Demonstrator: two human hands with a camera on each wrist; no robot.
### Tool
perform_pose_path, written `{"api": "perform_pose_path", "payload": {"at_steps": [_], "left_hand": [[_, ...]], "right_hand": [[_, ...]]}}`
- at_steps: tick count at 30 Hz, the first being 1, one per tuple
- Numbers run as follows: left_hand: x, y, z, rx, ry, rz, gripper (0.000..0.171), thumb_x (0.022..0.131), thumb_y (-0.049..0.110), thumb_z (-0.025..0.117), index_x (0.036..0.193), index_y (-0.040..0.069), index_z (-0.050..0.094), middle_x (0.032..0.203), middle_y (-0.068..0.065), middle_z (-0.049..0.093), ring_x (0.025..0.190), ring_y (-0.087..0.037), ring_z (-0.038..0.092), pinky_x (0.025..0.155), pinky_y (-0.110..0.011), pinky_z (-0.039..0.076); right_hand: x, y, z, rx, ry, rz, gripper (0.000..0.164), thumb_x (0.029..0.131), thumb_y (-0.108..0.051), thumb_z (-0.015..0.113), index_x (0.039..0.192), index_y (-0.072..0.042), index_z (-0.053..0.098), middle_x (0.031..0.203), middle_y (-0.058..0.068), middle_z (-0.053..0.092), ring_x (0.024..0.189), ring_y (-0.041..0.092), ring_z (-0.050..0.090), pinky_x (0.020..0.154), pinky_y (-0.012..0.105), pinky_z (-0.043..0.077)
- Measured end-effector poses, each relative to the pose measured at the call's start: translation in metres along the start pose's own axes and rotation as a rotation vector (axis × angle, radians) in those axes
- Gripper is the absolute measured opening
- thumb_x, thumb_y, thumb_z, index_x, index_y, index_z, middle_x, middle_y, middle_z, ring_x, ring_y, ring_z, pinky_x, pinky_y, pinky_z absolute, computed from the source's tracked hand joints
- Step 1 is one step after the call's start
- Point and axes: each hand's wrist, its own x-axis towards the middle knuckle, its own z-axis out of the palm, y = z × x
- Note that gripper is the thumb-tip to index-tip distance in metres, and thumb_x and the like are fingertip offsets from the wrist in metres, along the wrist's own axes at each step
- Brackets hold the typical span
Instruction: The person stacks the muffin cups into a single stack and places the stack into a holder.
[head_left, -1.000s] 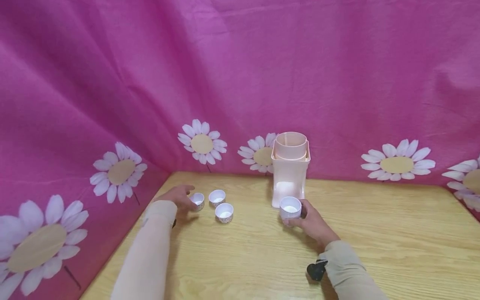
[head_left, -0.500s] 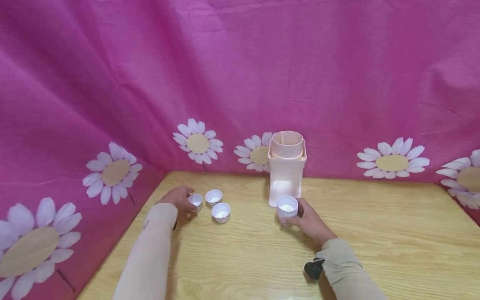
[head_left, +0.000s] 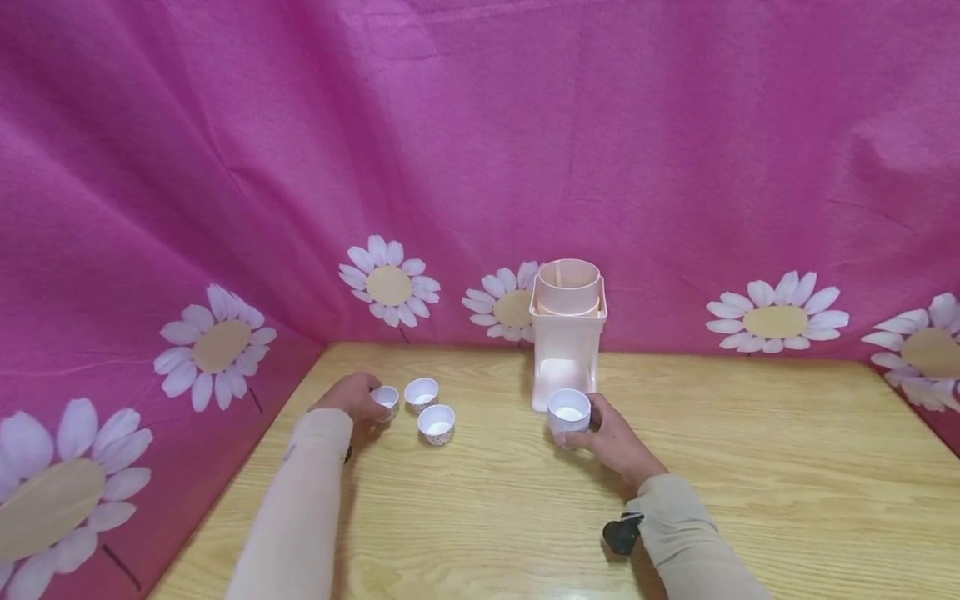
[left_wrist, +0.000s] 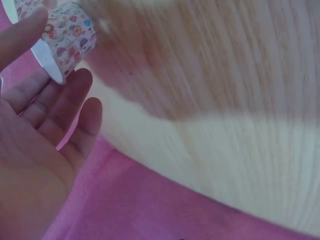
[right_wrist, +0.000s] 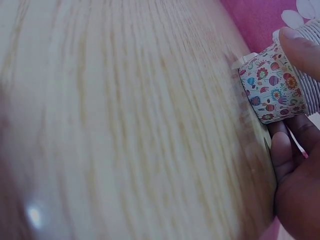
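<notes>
My left hand (head_left: 355, 397) grips a small paper baking cup (head_left: 387, 402) at the left of the table, thumb on one side and fingers on the other. A bright floral print covers this cup's wall (left_wrist: 72, 37) in the left wrist view. Right beside it, two more paper baking cups, one behind (head_left: 422, 394) and one in front (head_left: 437, 424), stand upright with white insides. My right hand (head_left: 611, 437) holds a nested stack of the same baking cups (head_left: 567, 412). Many stacked rims (right_wrist: 311, 70) show in the right wrist view, the thumb lying along them.
A pale pink dispenser-like holder (head_left: 567, 333) with a round open tube on top stands just behind the stack. The wooden table (head_left: 480, 508) meets a pink flowered cloth (head_left: 637, 167) at its back and left edges.
The head view has shifted slightly, so everything sits a little further left in it. Both hands keep their holds, and the cups stay in the same arrangement.
</notes>
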Motion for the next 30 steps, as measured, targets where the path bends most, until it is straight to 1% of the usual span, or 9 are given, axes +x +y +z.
{"api": "perform_pose_path", "payload": {"at_steps": [5,8,11,14,16,21,24,27,30], "left_hand": [[0.001,0.003,-0.001,0.019,0.03,-0.036,0.041,0.072,0.018,0.079,0.105,-0.004,0.066,0.091,-0.012,0.068,0.081,-0.023,0.058,0.075,-0.033,0.048],[0.0,0.005,-0.001,0.025,0.033,-0.045,0.041,0.072,0.019,0.078,0.104,-0.003,0.066,0.092,-0.013,0.068,0.081,-0.024,0.058,0.075,-0.035,0.049],[-0.002,0.003,-0.001,-0.003,0.036,-0.048,0.053,0.077,0.023,0.076,0.118,-0.005,0.061,0.108,-0.019,0.069,0.092,-0.028,0.061,0.086,-0.041,0.051],[-0.004,0.001,-0.002,-0.022,0.059,-0.053,0.067,0.08,0.029,0.074,0.133,-0.005,0.052,0.125,-0.023,0.064,0.105,-0.032,0.061,0.096,-0.047,0.049],[-0.004,-0.001,-0.003,-0.029,0.071,-0.05,0.072,0.08,0.031,0.073,0.137,-0.005,0.049,0.128,-0.023,0.063,0.108,-0.033,0.06,0.098,-0.048,0.049],[-0.004,-0.002,-0.005,-0.041,0.075,-0.047,0.071,0.08,0.032,0.073,0.137,-0.004,0.05,0.125,-0.021,0.065,0.104,-0.031,0.06,0.096,-0.048,0.049],[-0.005,-0.001,-0.008,0.0,0.108,-0.043,0.072,0.081,0.034,0.069,0.14,-0.002,0.048,0.126,-0.021,0.064,0.106,-0.033,0.061,0.096,-0.049,0.05],[-0.006,0.001,-0.014,0.034,0.153,-0.026,0.066,0.081,0.034,0.065,0.136,0.0,0.052,0.12,-0.019,0.066,0.102,-0.033,0.062,0.09,-0.047,0.051],[-0.008,0.002,-0.021,0.025,0.154,-0.033,0.055,0.081,0.033,0.063,0.127,0.003,0.057,0.114,-0.016,0.068,0.098,-0.032,0.062,0.085,-0.045,0.051]], "right_hand": [[0.001,0.0,-0.001,0.019,0.001,-0.004,0.07,0.078,-0.008,0.079,0.137,0.003,0.042,0.137,0.027,0.055,0.129,0.04,0.051,0.112,0.054,0.037],[0.001,0.001,-0.001,0.038,0.001,-0.003,0.07,0.078,-0.006,0.078,0.137,0.003,0.042,0.138,0.028,0.054,0.131,0.041,0.05,0.113,0.055,0.036],[0.0,0.002,-0.001,0.042,0.001,0.001,0.07,0.078,-0.005,0.078,0.137,0.004,0.042,0.138,0.028,0.054,0.131,0.041,0.049,0.114,0.055,0.035],[0.0,0.002,-0.001,0.042,0.002,0.0,0.07,0.077,-0.005,0.078,0.137,0.004,0.042,0.138,0.028,0.054,0.13,0.041,0.05,0.113,0.055,0.036],[0.001,0.003,-0.002,0.036,0.004,-0.003,0.07,0.078,-0.005,0.078,0.136,0.004,0.042,0.137,0.028,0.054,0.129,0.041,0.051,0.113,0.054,0.036],[0.0,0.002,-0.003,0.011,0.013,-0.005,0.069,0.078,-0.007,0.079,0.136,0.004,0.042,0.137,0.028,0.055,0.129,0.041,0.051,0.112,0.053,0.037],[-0.001,0.001,-0.002,0.011,0.014,-0.003,0.069,0.078,-0.007,0.079,0.136,0.004,0.042,0.136,0.027,0.055,0.129,0.04,0.051,0.112,0.053,0.037],[-0.001,0.001,-0.001,0.019,0.009,-0.003,0.069,0.078,-0.007,0.079,0.136,0.004,0.042,0.135,0.027,0.056,0.127,0.038,0.052,0.111,0.051,0.038],[-0.002,0.001,0.0,0.022,0.003,-0.008,0.068,0.079,-0.007,0.079,0.135,0.004,0.043,0.135,0.026,0.056,0.127,0.037,0.053,0.11,0.049,0.039]]}}
